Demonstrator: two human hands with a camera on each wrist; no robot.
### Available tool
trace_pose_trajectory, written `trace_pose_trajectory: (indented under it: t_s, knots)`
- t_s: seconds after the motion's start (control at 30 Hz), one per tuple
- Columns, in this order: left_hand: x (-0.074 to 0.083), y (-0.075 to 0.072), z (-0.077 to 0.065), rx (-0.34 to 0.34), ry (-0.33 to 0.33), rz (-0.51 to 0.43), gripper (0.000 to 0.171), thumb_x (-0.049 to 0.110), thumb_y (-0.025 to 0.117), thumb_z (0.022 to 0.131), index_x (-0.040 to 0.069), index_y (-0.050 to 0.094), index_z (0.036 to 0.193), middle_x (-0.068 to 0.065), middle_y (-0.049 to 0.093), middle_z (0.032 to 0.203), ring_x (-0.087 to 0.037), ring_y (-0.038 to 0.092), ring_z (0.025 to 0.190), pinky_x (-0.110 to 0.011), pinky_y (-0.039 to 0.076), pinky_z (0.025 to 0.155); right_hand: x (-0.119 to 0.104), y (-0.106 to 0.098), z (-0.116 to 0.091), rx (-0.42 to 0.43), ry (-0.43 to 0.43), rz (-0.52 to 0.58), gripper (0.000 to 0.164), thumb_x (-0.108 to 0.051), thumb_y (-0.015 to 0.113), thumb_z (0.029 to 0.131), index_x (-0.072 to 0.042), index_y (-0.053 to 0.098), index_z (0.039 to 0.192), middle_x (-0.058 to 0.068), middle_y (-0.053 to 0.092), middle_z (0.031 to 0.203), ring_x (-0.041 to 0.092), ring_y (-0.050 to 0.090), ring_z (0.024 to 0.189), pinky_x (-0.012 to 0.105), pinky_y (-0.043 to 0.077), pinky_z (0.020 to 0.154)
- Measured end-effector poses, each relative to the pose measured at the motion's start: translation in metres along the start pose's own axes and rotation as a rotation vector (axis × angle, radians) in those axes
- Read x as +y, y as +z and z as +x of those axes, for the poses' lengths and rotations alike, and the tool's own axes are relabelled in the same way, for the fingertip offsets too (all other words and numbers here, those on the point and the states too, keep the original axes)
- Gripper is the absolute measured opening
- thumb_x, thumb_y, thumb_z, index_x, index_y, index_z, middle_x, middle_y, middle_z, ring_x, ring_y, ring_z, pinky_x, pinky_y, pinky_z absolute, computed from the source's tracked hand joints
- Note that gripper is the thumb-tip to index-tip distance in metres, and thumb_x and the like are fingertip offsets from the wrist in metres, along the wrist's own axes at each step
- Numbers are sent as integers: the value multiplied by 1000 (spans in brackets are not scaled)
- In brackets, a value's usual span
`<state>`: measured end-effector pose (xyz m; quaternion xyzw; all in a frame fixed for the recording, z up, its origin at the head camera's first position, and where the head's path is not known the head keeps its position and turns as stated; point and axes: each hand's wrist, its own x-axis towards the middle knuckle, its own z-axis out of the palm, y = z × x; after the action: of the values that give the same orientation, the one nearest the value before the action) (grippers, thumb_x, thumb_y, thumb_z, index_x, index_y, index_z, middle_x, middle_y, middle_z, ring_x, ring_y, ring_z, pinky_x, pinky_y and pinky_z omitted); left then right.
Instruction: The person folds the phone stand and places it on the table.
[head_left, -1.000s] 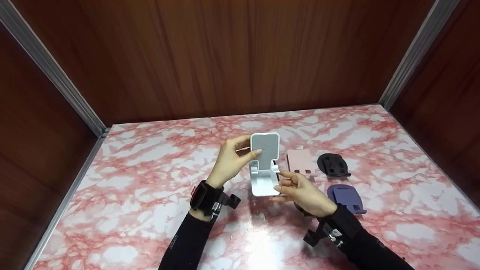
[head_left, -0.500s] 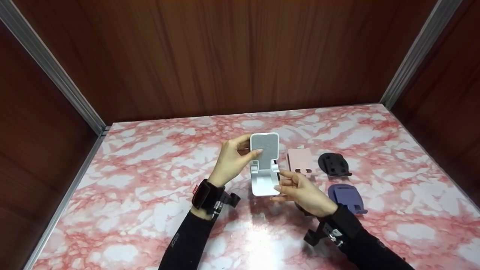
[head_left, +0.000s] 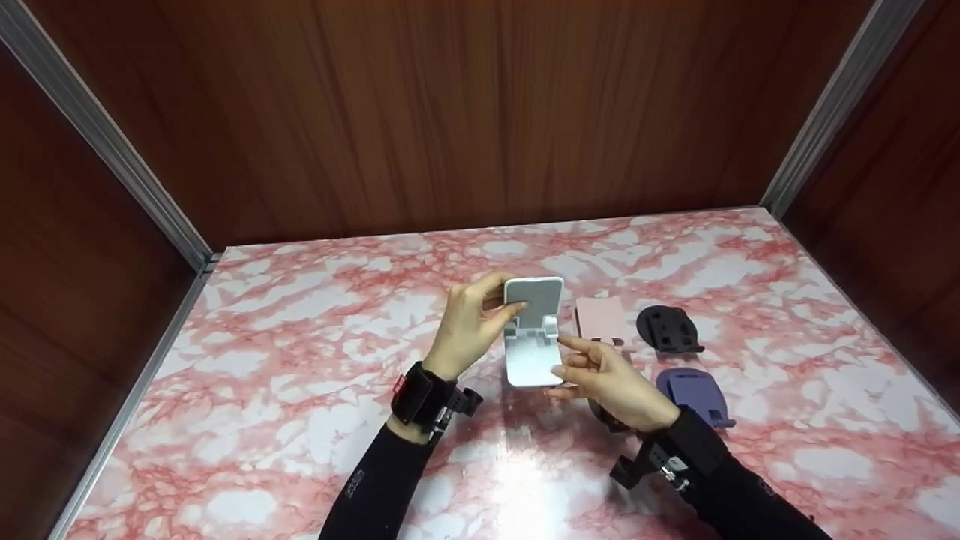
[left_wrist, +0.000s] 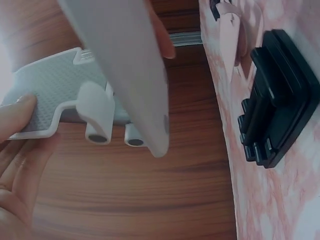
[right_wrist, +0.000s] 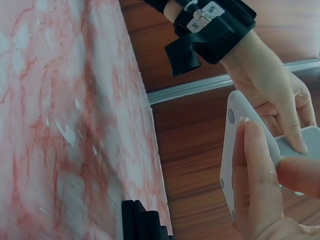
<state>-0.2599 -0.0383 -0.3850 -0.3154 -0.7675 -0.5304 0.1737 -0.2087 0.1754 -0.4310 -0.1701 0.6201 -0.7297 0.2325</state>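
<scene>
A white folding phone stand with a grey pad on its upper plate is held above the table between both hands. My left hand pinches the upper plate at its left edge, thumb across the grey pad. At the lower right, my right hand grips the base plate between thumb and fingers. The two plates stand at an angle about the hinge, with two small hooks near it. Small round grey feet dot the underside of the base in the right wrist view.
On the marbled table, right of the hands, lie a pink phone stand, a round black stand and a purple stand. Another black stand sits partly behind the right hand. Wood-grain walls enclose the table.
The upper plate has tilted toward the base, so its grey pad looks shorter and the fold tighter. Both hands keep their hold; the left hand has shifted slightly. The stands on the table have not moved.
</scene>
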Motion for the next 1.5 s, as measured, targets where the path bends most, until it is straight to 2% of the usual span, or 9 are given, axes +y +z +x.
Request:
trace_pose_trajectory:
  t_s: [0.27, 0.43, 0.6, 0.7, 0.83, 0.93, 1.2, 1.37, 1.5]
  knots:
    - [-3, 2, 0, 57, 159, 117, 19, 0, 68, 79, 5, 65, 97, -7, 71, 95, -14, 69, 89, -15, 53, 80, -5, 0, 0, 22, 14, -23, 74, -9, 54, 92, -2, 6, 148, 22, 54, 122, 24, 59, 110, 50, 44, 98]
    - [0, 5, -1, 47, 233, 183, 18, 0, 69, 78, 6, 65, 95, -6, 71, 93, -13, 68, 88, -14, 52, 81, -8, -1, 0, 38, 9, -52, 74, -10, 54, 92, -2, 6, 148, 26, 52, 126, 25, 59, 111, 51, 44, 98]
    - [2, 7, -3, 23, 256, 181, 19, -2, 68, 78, 5, 65, 96, -8, 71, 96, -15, 68, 91, -17, 53, 83, -12, -2, -2, 48, 23, -10, 75, -9, 53, 93, -7, 3, 149, 25, 48, 129, 23, 56, 115, 49, 42, 101]
    - [1, 9, -3, 5, 276, 193, 19, -4, 68, 77, 5, 66, 94, -7, 71, 97, -16, 68, 91, -18, 53, 82, -15, -3, -2, 41, 14, 53, 66, -9, 45, 97, -6, 5, 148, 19, 46, 130, 22, 55, 116, 48, 41, 103]
    - [-1, 12, -4, -15, 318, 232, 24, -9, 68, 72, 6, 66, 91, -7, 71, 98, -16, 67, 91, -16, 52, 83, -21, -5, -2, 53, 7, 127, 51, -26, 30, 102, -2, 15, 145, 13, 48, 126, 21, 56, 113, 49, 40, 103]
    - [-1, 15, -4, -21, 357, 267, 27, -10, 68, 70, 7, 67, 91, -6, 71, 99, -16, 67, 93, -16, 52, 84, -25, -6, -2, 57, 21, 129, 56, -39, 23, 102, -1, 19, 142, 13, 52, 124, 21, 56, 113, 48, 41, 103]
    - [-1, 22, -5, -67, 388, 318, 29, -10, 64, 72, 8, 67, 94, -5, 71, 98, -15, 67, 96, -16, 51, 87, -26, -12, -4, -16, -29, 191, 58, -24, 36, 101, 3, 12, 145, 8, 56, 127, 20, 58, 114, 43, 43, 102]
    - [-1, 17, -6, -184, 368, 285, 36, 14, 70, 80, 12, 60, 114, -3, 68, 107, -10, 64, 92, -19, 53, 81, -27, -13, -5, -13, -25, 218, 59, -20, 38, 100, 3, 9, 146, 5, 56, 127, 18, 58, 114, 37, 45, 101]
    - [1, 10, -4, -199, 339, 249, 52, 39, 62, 86, 14, 51, 130, -3, 65, 117, -11, 63, 96, -23, 53, 84, -27, -14, -5, -16, -27, 215, 60, -19, 39, 100, 2, 6, 146, 5, 55, 127, 18, 57, 114, 36, 46, 101]
